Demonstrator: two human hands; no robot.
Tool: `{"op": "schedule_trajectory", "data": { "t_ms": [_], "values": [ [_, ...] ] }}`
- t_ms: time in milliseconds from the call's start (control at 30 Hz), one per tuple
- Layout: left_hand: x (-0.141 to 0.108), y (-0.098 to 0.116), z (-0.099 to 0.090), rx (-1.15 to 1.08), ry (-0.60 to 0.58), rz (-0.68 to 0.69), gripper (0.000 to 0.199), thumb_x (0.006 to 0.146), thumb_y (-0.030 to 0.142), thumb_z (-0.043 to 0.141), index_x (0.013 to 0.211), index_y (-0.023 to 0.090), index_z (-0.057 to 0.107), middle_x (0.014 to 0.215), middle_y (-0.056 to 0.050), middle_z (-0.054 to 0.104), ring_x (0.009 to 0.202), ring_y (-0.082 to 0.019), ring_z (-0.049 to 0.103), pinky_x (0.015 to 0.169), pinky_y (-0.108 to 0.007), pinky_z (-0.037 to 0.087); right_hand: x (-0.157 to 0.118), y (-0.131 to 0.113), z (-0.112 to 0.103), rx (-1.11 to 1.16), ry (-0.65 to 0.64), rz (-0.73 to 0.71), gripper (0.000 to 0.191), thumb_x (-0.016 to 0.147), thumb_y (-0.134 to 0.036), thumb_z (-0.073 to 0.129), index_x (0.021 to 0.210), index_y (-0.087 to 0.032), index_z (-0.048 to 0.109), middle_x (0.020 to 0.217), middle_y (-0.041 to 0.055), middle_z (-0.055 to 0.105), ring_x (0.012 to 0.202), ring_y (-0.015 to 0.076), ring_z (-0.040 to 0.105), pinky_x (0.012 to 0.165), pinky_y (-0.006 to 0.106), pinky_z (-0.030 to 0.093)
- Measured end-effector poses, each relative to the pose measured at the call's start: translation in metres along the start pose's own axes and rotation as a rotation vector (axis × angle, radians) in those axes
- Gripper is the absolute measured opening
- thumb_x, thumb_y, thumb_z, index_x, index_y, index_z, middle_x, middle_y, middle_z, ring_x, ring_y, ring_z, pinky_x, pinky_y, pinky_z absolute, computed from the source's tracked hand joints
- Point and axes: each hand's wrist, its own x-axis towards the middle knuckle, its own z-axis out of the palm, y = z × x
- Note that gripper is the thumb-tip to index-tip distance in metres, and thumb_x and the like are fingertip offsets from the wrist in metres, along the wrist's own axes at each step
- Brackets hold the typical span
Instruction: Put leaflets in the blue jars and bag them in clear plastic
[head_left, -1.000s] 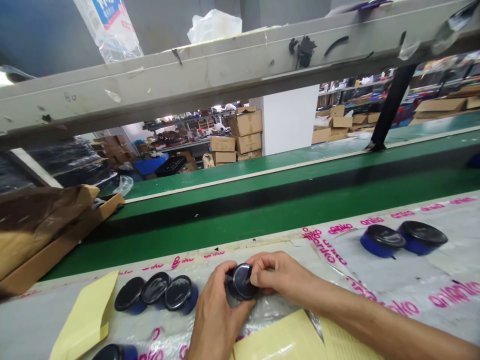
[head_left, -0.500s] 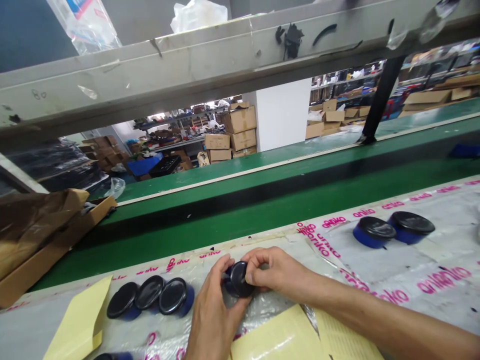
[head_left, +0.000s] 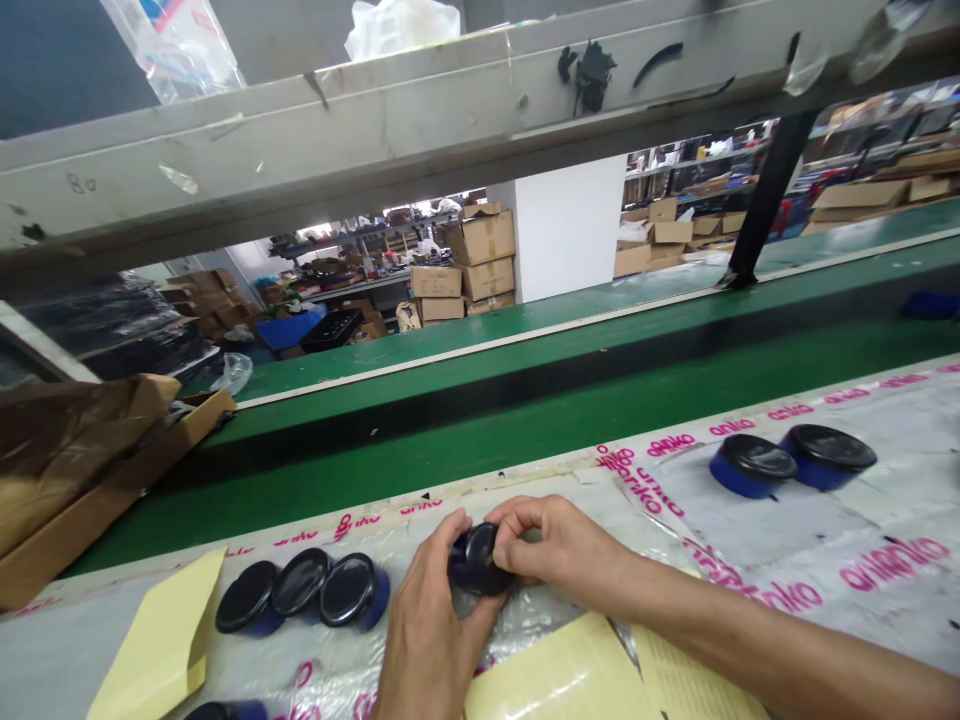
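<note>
A round dark-blue container with a black lid point(head_left: 484, 560) is held tilted between my two hands over the plastic-covered table. My left hand point(head_left: 433, 610) wraps its left side and underside, thumb below and fingers above. On the lid's right edge, the thumb and fingers of my right hand point(head_left: 536, 540) are pinched. Left of my hands, three similar black-lidded blue containers point(head_left: 347, 590) sit in a row. Two more containers point(head_left: 752, 465) stand side by side at the right. Yellow paper sheets point(head_left: 559, 675) lie under my right forearm.
Beyond the table runs a green conveyor belt point(head_left: 450, 435). A grey metal beam point(head_left: 420, 120) crosses above it, with a black post point(head_left: 772, 200) at right. At left are a yellow paper piece point(head_left: 161, 640) and an open cardboard box point(head_left: 112, 500). Another container point(head_left: 225, 711) shows at the bottom edge.
The view has shifted very slightly. Both hands keep the same hold on the container, and the other containers stay in place.
</note>
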Motion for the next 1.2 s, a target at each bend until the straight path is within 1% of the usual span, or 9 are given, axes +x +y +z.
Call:
{"op": "schedule_trajectory", "data": {
  "t_ms": [233, 467, 600, 667, 900, 1000, 1100, 1167, 1200],
  "values": [
    [-0.002, -0.001, 0.0, 0.032, 0.0, 0.041, 0.063, 0.077, 0.022, 0.075, 0.134, 0.033, 0.051, 0.128, -0.001, 0.068, 0.109, -0.024, 0.069, 0.097, -0.043, 0.054, -0.002, 0.002, 0.001, -0.049, 0.019, -0.028, 0.008, 0.071, -0.022, 0.064, 0.064, -0.017, 0.066, 0.098, 0.0061, 0.071, 0.091, 0.0208, 0.065, 0.074, 0.027, 0.045],
    [-0.003, 0.001, -0.002, 0.048, -0.019, 0.06, 0.062, 0.08, 0.021, 0.072, 0.137, 0.032, 0.048, 0.131, -0.003, 0.066, 0.111, -0.024, 0.067, 0.099, -0.043, 0.054, -0.002, 0.002, 0.002, -0.087, 0.053, -0.043, 0.008, 0.072, -0.02, 0.063, 0.065, -0.018, 0.068, 0.105, 0.0075, 0.072, 0.1, 0.0236, 0.066, 0.084, 0.031, 0.046],
    [-0.003, 0.001, -0.002, 0.045, -0.026, 0.066, 0.059, 0.082, 0.023, 0.071, 0.136, 0.029, 0.049, 0.13, -0.006, 0.066, 0.11, -0.025, 0.068, 0.099, -0.046, 0.054, -0.003, 0.002, 0.003, -0.126, 0.089, -0.056, 0.008, 0.072, -0.018, 0.063, 0.065, -0.018, 0.068, 0.106, 0.0081, 0.073, 0.105, 0.0251, 0.065, 0.092, 0.034, 0.045],
    [-0.003, 0.001, -0.002, 0.044, -0.025, 0.061, 0.058, 0.082, 0.025, 0.071, 0.136, 0.029, 0.049, 0.13, -0.006, 0.066, 0.11, -0.025, 0.068, 0.099, -0.046, 0.054, -0.004, 0.002, 0.004, -0.147, 0.103, -0.067, 0.009, 0.071, -0.016, 0.063, 0.065, -0.019, 0.068, 0.104, 0.0075, 0.074, 0.106, 0.0249, 0.065, 0.093, 0.034, 0.045],
    [-0.004, -0.001, -0.002, 0.052, -0.012, 0.075, 0.057, 0.082, 0.023, 0.071, 0.135, 0.03, 0.05, 0.13, -0.005, 0.067, 0.11, -0.025, 0.069, 0.099, -0.046, 0.054, -0.005, -0.003, 0.008, -0.153, 0.146, 0.027, 0.008, 0.071, -0.018, 0.065, 0.065, -0.019, 0.07, 0.088, 0.0055, 0.075, 0.093, 0.0236, 0.068, 0.081, 0.031, 0.049],
    [-0.004, -0.001, -0.002, 0.067, -0.007, 0.076, 0.056, 0.083, 0.024, 0.071, 0.135, 0.031, 0.051, 0.13, -0.004, 0.068, 0.113, -0.024, 0.068, 0.099, -0.044, 0.054, -0.007, -0.004, 0.009, -0.133, 0.152, 0.033, 0.008, 0.071, -0.022, 0.069, 0.064, -0.018, 0.07, 0.087, 0.0056, 0.074, 0.09, 0.0231, 0.067, 0.079, 0.031, 0.049],
    [-0.004, -0.001, -0.002, 0.07, -0.006, 0.09, 0.056, 0.083, 0.025, 0.072, 0.134, 0.031, 0.051, 0.13, -0.004, 0.068, 0.115, -0.024, 0.067, 0.099, -0.043, 0.054, -0.006, 0.0, 0.01, -0.096, 0.153, 0.033, 0.011, 0.069, -0.026, 0.073, 0.064, -0.017, 0.068, 0.085, 0.006, 0.073, 0.086, 0.0224, 0.066, 0.077, 0.031, 0.049],
    [-0.003, -0.002, -0.002, 0.068, -0.008, 0.101, 0.055, 0.083, 0.025, 0.071, 0.134, 0.031, 0.052, 0.13, -0.004, 0.068, 0.114, -0.024, 0.067, 0.099, -0.043, 0.055, -0.004, 0.004, 0.01, -0.052, 0.162, 0.026, 0.012, 0.067, -0.025, 0.075, 0.068, -0.017, 0.066, 0.082, 0.0047, 0.071, 0.079, 0.02, 0.065, 0.073, 0.03, 0.049],
    [-0.003, -0.003, -0.002, 0.067, -0.008, 0.104, 0.054, 0.083, 0.025, 0.071, 0.134, 0.031, 0.052, 0.13, -0.004, 0.068, 0.113, -0.024, 0.068, 0.099, -0.043, 0.055, -0.003, 0.007, 0.009, -0.014, 0.167, 0.02, 0.015, 0.065, -0.024, 0.076, 0.071, -0.018, 0.064, 0.08, 0.0034, 0.07, 0.076, 0.0184, 0.064, 0.071, 0.029, 0.049]
  ]
}}
